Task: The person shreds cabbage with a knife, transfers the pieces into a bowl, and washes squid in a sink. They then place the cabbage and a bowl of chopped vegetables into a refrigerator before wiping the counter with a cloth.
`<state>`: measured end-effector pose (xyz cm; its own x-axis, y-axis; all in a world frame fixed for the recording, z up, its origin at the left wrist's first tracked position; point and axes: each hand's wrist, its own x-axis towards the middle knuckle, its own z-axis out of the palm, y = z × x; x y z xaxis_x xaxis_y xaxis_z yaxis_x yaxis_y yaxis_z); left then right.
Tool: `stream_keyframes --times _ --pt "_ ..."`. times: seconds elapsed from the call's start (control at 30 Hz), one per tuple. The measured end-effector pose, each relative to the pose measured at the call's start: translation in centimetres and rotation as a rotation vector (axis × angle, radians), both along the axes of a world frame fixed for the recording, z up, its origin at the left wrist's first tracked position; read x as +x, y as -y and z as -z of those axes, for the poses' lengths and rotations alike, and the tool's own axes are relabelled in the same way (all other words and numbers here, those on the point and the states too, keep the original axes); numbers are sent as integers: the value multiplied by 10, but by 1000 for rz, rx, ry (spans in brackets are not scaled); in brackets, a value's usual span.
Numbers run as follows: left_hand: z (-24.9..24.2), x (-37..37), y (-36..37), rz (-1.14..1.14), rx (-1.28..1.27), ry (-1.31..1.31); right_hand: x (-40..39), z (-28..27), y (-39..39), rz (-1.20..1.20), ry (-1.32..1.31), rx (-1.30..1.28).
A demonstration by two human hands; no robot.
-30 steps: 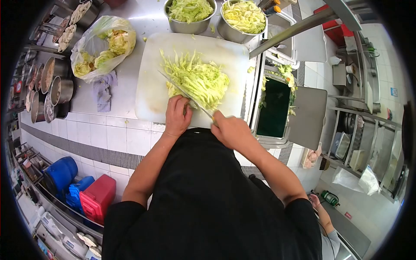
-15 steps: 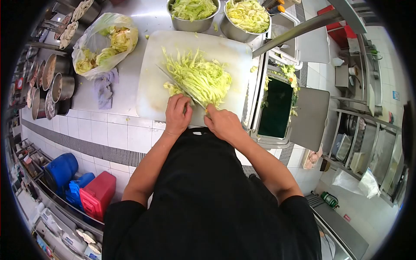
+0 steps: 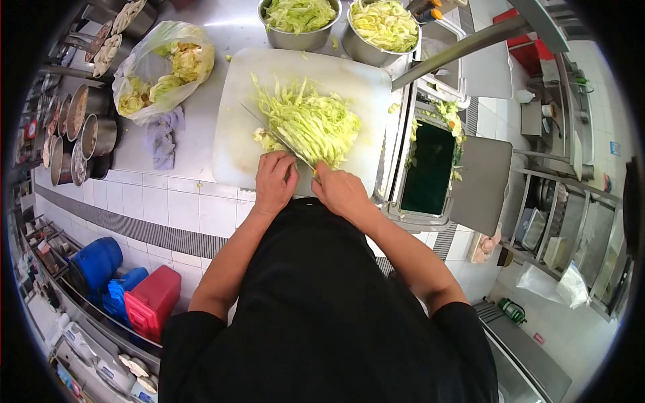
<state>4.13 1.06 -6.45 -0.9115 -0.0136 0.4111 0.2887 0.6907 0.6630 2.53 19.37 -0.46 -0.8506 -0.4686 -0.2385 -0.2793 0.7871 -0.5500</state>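
Note:
In my right hand [image 3: 344, 193], closed round its handle, is a kitchen knife [image 3: 290, 146] whose blade points up and left across the cutting board [image 3: 235, 141]. To the right of the blade lies a heap of shredded lettuce [image 3: 316, 127]. A small uncut piece of lettuce [image 3: 267, 139] sits on the blade's left side. My left hand [image 3: 275, 183] is at that piece with its fingers curled and the fingertips close to the blade; the contact itself is partly hidden.
Two metal pots, a left one [image 3: 299, 40] and a right one [image 3: 366, 48], hold shredded lettuce behind the board. A plastic bag [image 3: 134, 67] of lettuce and a purple cloth [image 3: 161, 138] lie left. A bin [image 3: 426, 168] stands right, under a metal post [image 3: 463, 50].
My right hand and the knife handle have shifted slightly left. The left hand has barely moved, and the heap looks nearly the same.

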Motion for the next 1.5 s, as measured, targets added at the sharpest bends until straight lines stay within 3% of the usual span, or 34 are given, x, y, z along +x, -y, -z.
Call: stream_keyframes --times 0.1,0.33,0.5,0.57,0.63,0.87,0.93,1.0,1.17,1.27,1.33,1.4,1.43,1.5 --pt "-2 2 1 -8 8 29 -1 -14 -5 -35 -14 -45" --pt "-1 9 10 -12 -18 33 32 -72 -46 -12 232 120" --pt "7 9 11 -24 1 52 43 -46 -54 -43 276 200" --pt "7 8 10 -24 4 63 45 -6 -47 23 209 123" --pt "6 8 10 -23 1 32 23 0 -27 3 164 59" --pt "-13 6 28 77 -43 153 21 -61 -39 92 186 12" --pt "-33 -7 36 147 -342 43 29 -68 -61 169 212 -3" --pt "-48 -36 40 278 -380 128 35 -68 -83 411 253 -54" --pt "-97 -114 -4 791 -931 344 48 -42 -115 612 232 -67" --pt "-96 -137 -31 931 -1011 492 56 -35 -119 662 236 -61" --pt "-77 -145 -32 940 -975 432 62 -28 -118 667 235 -28" --pt "-65 -145 -30 943 -795 399 66 -24 -116 699 254 -55" --pt "-59 -142 -28 920 -721 254 67 -21 -115 704 263 -54" --pt "-55 -139 -29 882 -711 335 68 -16 -114 706 281 -43"
